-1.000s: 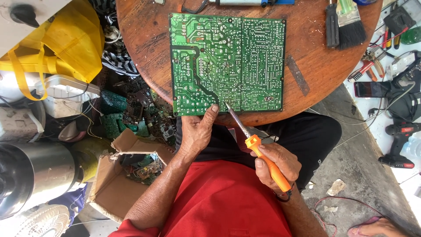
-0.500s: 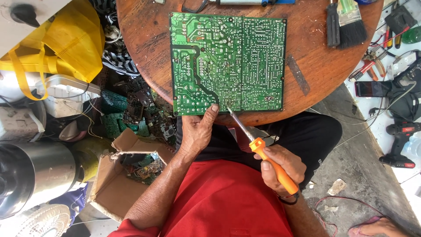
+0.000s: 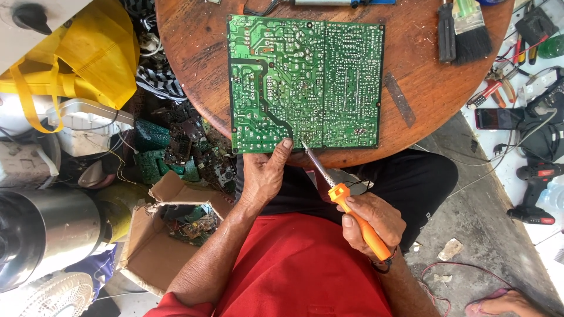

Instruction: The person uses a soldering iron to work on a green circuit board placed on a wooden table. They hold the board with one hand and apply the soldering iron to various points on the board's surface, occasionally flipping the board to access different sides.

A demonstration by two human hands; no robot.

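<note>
Soldering iron (image 3: 346, 205) tip now nearer circuit board (image 3: 305, 82), right hand (image 3: 373, 220) gripping.

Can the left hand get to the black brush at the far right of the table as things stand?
Probably not easily. The left hand holds the near edge of the green circuit board; the brush lies across the board, far right, with the soldering iron alongside.
</note>
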